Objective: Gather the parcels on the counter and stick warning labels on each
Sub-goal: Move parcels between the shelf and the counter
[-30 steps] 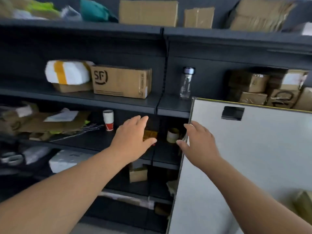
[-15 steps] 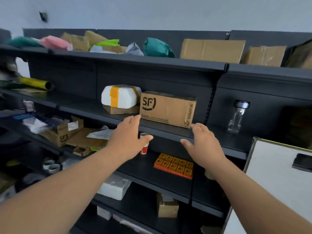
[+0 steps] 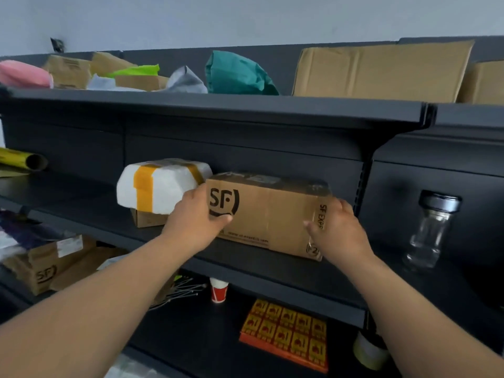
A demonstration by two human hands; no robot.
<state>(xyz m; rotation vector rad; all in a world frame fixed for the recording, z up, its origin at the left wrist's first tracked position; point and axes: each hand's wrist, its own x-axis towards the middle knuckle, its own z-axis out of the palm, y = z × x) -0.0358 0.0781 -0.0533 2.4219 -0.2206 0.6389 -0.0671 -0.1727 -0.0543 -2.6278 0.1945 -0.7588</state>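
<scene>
Head view, single frame.

Surface/room: pale grey wall above a dark metal shelving unit with several tiers. The top shelf carries loose stock: a pink parcel, small cartons, a teal bag and a sheet of flattened cardboard leaning on the back panel. A yellow roll lies at the far left, one tier down.

Task item: SF box, brown cardboard, on the middle shelf, long face toward the camera. Whether its base rests on the shelf or is lifted, cannot tell. Left hand grips the left end, thumb curled across the printed logo, fingers out of sight behind that end. Right hand grips the right end, thumb on the front face, fingers wrapped round the side.

Just beside the box, on its left: a white foam parcel banded with orange tape, sitting on a small carton. The left hand lies between the two.

Containers: clear glass jar with metal lid on, upright, well to the right in the next bay. An open carton at lower left; a white slip shows at its rim, contents otherwise unclear. Red and white paper cup upright on the shelf below; interior not visible.

Same lower shelf: sheet of orange warning labels lying flat, tape roll near its right.
</scene>
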